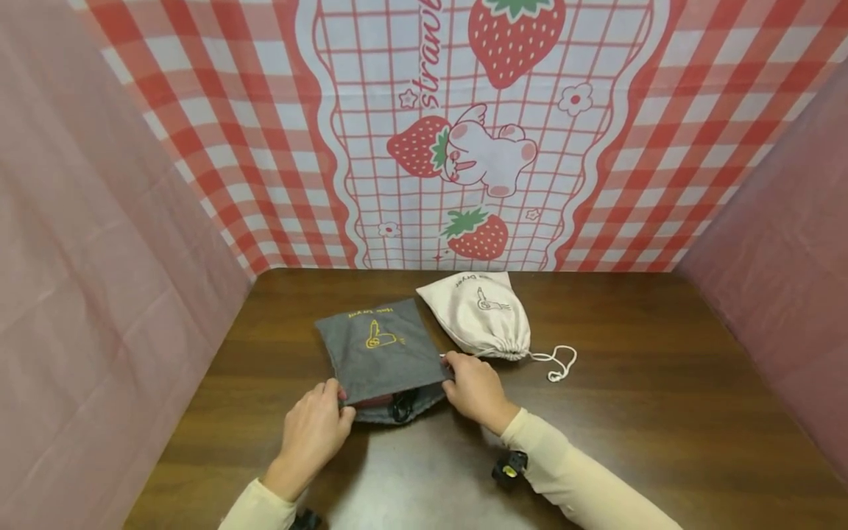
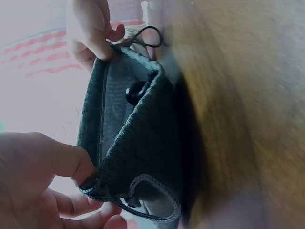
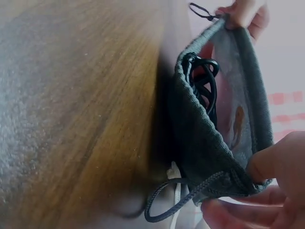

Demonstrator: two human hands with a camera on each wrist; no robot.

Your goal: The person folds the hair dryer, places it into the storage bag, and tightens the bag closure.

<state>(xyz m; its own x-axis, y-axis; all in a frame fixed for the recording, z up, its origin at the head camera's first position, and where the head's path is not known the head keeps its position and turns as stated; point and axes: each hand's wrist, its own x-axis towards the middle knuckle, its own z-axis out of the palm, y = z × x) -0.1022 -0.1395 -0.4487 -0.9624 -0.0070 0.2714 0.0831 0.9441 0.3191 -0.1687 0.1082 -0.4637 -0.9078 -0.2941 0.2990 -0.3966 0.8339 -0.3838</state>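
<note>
A grey drawstring bag (image 1: 391, 353) with a yellow hair dryer drawing lies on the table, its mouth spread toward me. My left hand (image 1: 316, 427) pinches the left corner of the mouth between thumb and fingers. At the opposite corner my right hand (image 1: 478, 386) pinches the rim. Inside the opening show a coiled black cord (image 3: 205, 86) and something reddish (image 1: 374, 402), mostly hidden by the cloth. Dark drawstring loops (image 2: 159, 200) hang from both corners. In the left wrist view a rounded black piece (image 2: 137, 93) sits within the mouth.
A cream drawstring bag (image 1: 480, 313) with a hair dryer drawing lies behind and right of the grey one, gathered at its neck. Its white cord (image 1: 559, 362) trails right on the wooden table (image 1: 629, 412). A red checked strawberry cloth (image 1: 430, 147) hangs behind, pinkish cloths at both sides.
</note>
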